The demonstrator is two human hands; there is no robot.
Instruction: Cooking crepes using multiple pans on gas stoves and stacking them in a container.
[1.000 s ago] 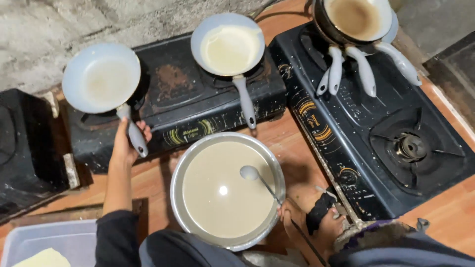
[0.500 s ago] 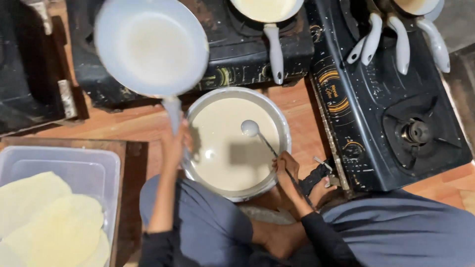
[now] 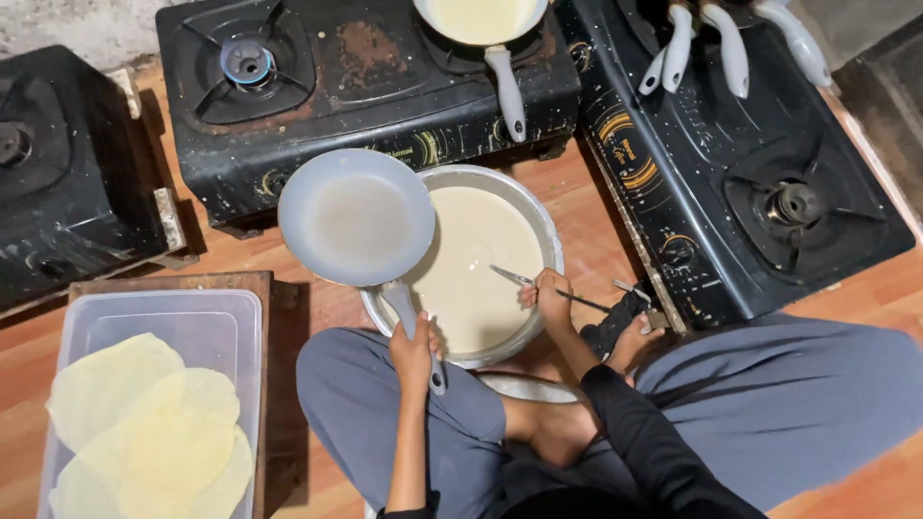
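My left hand (image 3: 414,352) grips the grey handle of a pale blue frying pan (image 3: 356,217), held level over the left rim of a large metal bowl (image 3: 546,227) of pale batter. The pan looks empty with a faint film inside. My right hand (image 3: 552,294) holds a metal ladle (image 3: 511,279) by its handle, its scoop dipped in the batter. The bowl sits on the floor in front of my crossed legs.
A black two-burner stove (image 3: 317,106) stands behind the bowl, with another pan of batter (image 3: 481,19) on its right burner. A second stove (image 3: 760,173) at right carries several white pan handles. A clear plastic tub (image 3: 173,327) with thin yellow crepes sits at left.
My left hand lifted the blue pan off the left burner and brought it down over the bowl. My right hand took hold of the ladle, which now dips into the batter.
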